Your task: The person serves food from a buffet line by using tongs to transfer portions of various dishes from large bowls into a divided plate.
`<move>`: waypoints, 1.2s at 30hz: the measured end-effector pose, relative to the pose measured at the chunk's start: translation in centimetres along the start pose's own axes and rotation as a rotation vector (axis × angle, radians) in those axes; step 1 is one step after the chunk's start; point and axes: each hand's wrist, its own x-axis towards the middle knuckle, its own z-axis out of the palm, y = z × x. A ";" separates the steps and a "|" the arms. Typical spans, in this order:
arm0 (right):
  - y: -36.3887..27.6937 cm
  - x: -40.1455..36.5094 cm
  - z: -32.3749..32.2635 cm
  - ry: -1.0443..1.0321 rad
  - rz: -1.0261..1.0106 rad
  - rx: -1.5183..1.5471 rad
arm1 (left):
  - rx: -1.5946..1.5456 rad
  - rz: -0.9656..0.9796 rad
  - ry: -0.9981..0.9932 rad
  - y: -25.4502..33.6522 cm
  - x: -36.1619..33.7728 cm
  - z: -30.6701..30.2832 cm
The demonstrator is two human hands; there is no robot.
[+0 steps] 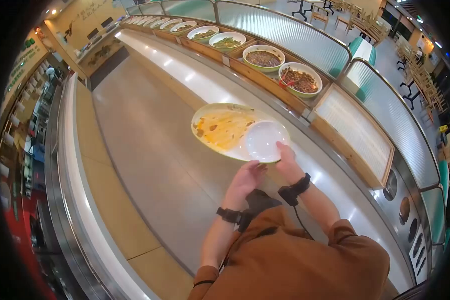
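1 food-smeared oval dish (220, 129) in midair beside the counter (189, 76), 1 white plate (265, 141) on it.
The right hand (288, 162) grasps both at the rim, thumb on the white plate; the left hand (246, 179) is at the near rim, its grip unclear.

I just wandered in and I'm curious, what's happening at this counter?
Someone's right hand grips a sauce-smeared oval platter at its edge, thumb on a small white dish resting at that end. The left hand is at the near rim; whether it bears weight is unclear. The platter is held over the aisle floor, beside a counter lined with bowls of food.
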 end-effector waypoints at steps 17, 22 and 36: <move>0.2 20.9 16.7 -0.205 0.149 -0.401 | 0.135 0.508 0.205 26.6 13.5 -2.0; -3.1 23.7 18.9 -0.248 0.058 -0.606 | 0.246 0.444 0.183 32.4 17.6 -0.9; -4.3 33.0 20.7 -0.106 -0.019 -0.575 | 0.466 0.212 -0.021 43.7 30.1 -1.4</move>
